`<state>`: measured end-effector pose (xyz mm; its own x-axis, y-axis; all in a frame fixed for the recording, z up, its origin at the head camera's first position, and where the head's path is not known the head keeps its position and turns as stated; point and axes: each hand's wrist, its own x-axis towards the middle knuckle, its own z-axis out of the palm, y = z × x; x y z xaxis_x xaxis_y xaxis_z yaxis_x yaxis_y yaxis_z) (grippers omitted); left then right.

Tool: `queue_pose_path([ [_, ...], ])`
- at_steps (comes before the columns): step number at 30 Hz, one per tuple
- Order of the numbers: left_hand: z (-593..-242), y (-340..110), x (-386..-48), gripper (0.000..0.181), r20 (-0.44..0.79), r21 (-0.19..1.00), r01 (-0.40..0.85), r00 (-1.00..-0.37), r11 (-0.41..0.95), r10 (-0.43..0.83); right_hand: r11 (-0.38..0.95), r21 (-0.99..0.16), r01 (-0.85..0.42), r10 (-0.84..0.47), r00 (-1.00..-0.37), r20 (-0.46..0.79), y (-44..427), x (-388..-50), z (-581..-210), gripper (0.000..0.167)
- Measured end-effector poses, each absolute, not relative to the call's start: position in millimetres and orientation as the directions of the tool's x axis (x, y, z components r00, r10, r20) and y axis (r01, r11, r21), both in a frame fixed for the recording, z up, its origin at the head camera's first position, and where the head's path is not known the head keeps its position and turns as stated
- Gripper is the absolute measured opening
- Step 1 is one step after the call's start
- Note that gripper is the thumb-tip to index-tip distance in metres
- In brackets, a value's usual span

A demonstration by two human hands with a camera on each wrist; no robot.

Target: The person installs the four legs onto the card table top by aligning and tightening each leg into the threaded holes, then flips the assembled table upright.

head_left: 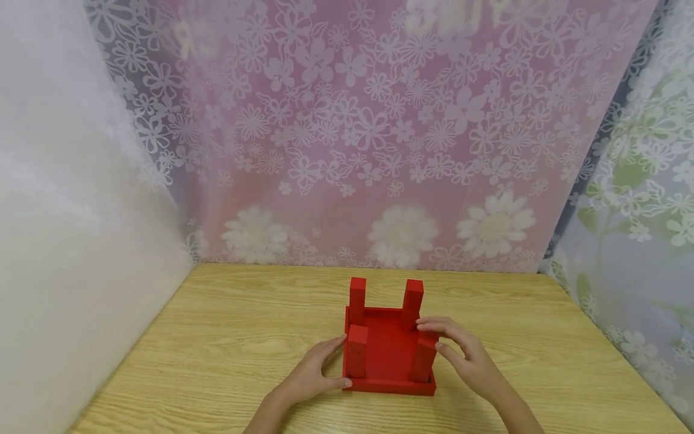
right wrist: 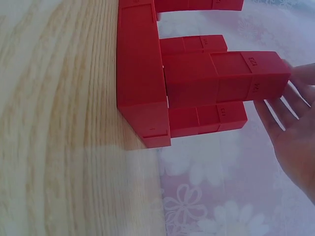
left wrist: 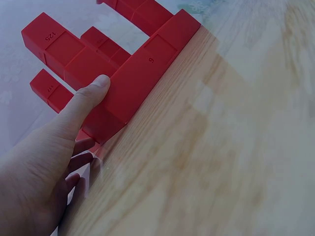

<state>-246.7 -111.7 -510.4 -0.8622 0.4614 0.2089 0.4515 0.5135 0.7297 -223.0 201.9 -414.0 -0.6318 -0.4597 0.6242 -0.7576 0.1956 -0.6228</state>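
Note:
A shallow red tray (head_left: 390,386) with a low rim lies on the wooden table, with a red square block standing upright at each corner. My left hand (head_left: 311,371) holds the tray's near left corner, thumb on the front wall and fingers along the left side. Beside that corner rises the near left block (head_left: 356,352). My right hand (head_left: 468,355) grips the top of the near right block (right wrist: 231,76), thumb at its right side and fingers behind it. Dark numbers mark the blocks in both wrist views. The far left block (head_left: 357,301) and far right block (head_left: 412,304) stand untouched.
The light wood table (head_left: 244,319) runs back to a pink flowered curtain (head_left: 368,150). A pale sheet (head_left: 81,211) hangs at the left, and a flowered cloth (head_left: 634,229) at the right.

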Motion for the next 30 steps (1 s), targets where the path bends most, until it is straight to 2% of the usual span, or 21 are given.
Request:
queue_pose_path([
  [4, -511, -112, -247, 0.087, 0.216, 0.725, 0.46, -0.858, 0.512, 0.465, 0.193, -0.656, -0.73, -0.48, -0.653, 0.585, 204, -222, -413, 0.037],
  [8, -511, -112, -248, 0.086, 0.211, 0.728, 0.456, -0.859, 0.512, 0.465, 0.252, -0.614, -0.748, -0.474, -0.648, 0.596, 204, -222, -413, 0.039],
  [13, -511, -112, -248, 0.087, 0.197, 0.738, 0.443, -0.863, 0.51, 0.465, 0.353, -0.576, -0.737, -0.419, -0.675, 0.607, 201, -220, -413, 0.034],
  [20, -510, -112, -248, 0.087, 0.195, 0.738, 0.441, -0.864, 0.511, 0.463, 0.449, -0.557, -0.699, -0.333, -0.709, 0.622, 185, -205, -393, 0.028],
  [25, -509, -112, -247, 0.086, 0.19, 0.741, 0.436, -0.866, 0.511, 0.464, 0.539, -0.516, -0.666, -0.289, -0.721, 0.63, 185, -213, -406, 0.031],
  [28, -508, -111, -246, 0.086, 0.183, 0.745, 0.427, -0.87, 0.512, 0.459, 0.541, -0.487, -0.685, -0.307, -0.7, 0.645, 190, -219, -414, 0.034],
  [30, -508, -111, -246, 0.086, 0.18, 0.747, 0.424, -0.871, 0.513, 0.457, 0.495, -0.48, -0.725, -0.339, -0.669, 0.661, 193, -222, -417, 0.035],
])
